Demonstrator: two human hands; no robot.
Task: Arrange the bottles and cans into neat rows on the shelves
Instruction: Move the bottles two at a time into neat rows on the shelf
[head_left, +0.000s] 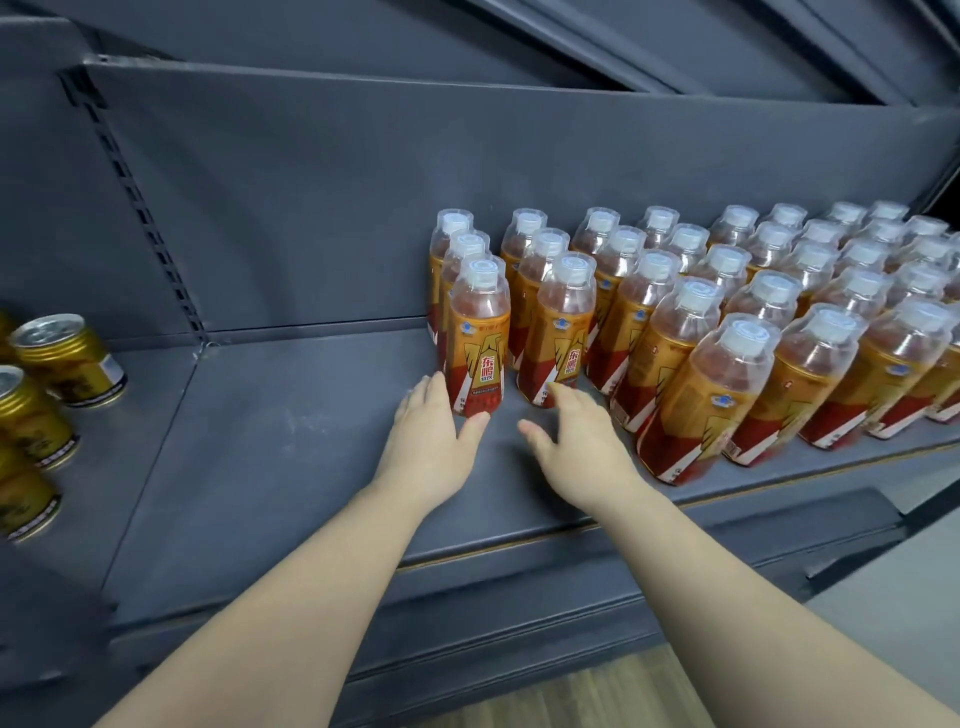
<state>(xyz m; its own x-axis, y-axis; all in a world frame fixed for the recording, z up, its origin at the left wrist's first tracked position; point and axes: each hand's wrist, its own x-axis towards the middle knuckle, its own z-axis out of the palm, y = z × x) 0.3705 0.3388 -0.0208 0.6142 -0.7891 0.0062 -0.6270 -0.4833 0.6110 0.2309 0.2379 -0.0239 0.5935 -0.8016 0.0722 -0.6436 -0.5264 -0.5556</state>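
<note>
Several orange drink bottles with clear caps stand in rows on the dark grey shelf (291, 467), filling its right part. The leftmost front bottle (479, 338) stands at the row's end. My left hand (434, 436) lies open at its base, fingers on its left side and thumb under its front. A second front bottle (563, 327) stands just right of it. My right hand (582, 441) is open, fingertips touching that bottle's base, thumb spread to the left. Neither hand grips anything.
Gold cans (67, 358) stand on the neighbouring shelf section at the far left, past a divider line. The shelf's back panel (311, 208) rises behind the bottles. Bare shelf surface stretches left of the bottles. A lower shelf edge and wooden floor (597, 691) lie below.
</note>
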